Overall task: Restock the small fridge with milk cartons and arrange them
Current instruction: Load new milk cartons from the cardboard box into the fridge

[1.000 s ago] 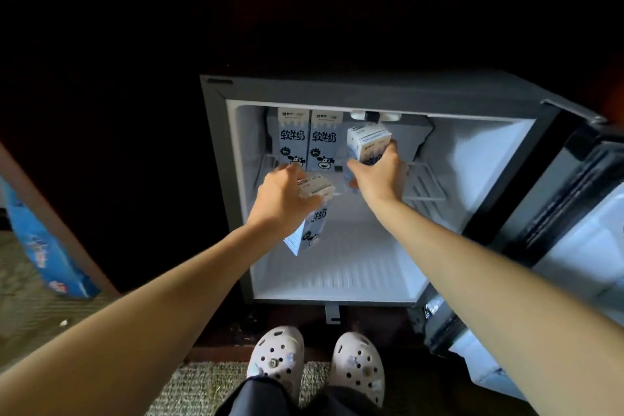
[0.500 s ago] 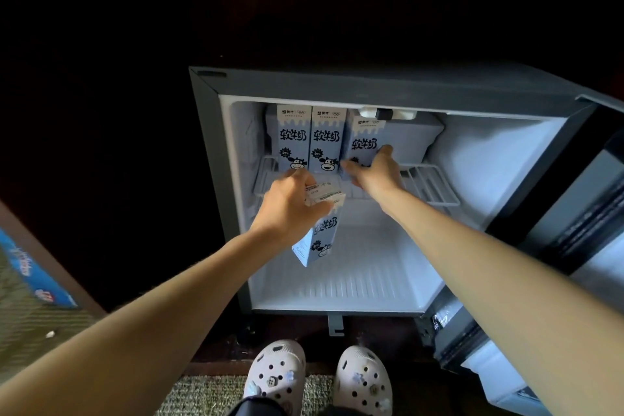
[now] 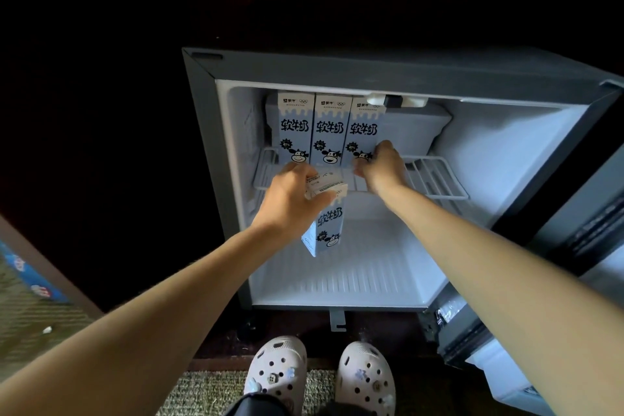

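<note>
Head view: the left hand (image 3: 290,199) grips a tilted milk carton (image 3: 327,224) by its top, just below the wire shelf (image 3: 435,179) of the open fridge (image 3: 337,66). The right hand (image 3: 381,169) clasps the base of the rightmost carton (image 3: 363,128) of three standing upright on that shelf.

I'm logging the fridge casing (image 3: 337,67) as dark grey, matt, looking like painted metal. Liner (image 3: 506,152) is reading as smooth white plastic, faintly glossy, with a ribbed floor. Wire shelf (image 3: 435,179) is showing white-coated metal rods. Shelf cartons (image 3: 329,132) at 12 o'clock and the held carton (image 3: 326,223) in my left hand (image 3: 290,203) are looking like printed paperboard with a satin sheen. Clogs (image 3: 280,368) at 6 o'clock are coming across as matt, perforated foam-rubber. Rug (image 3: 209,392) at 7 o'clock is looking coarse and woven. Blue pack (image 3: 30,277) at 8 o'clock is showing print, finish too dim to call.
</note>
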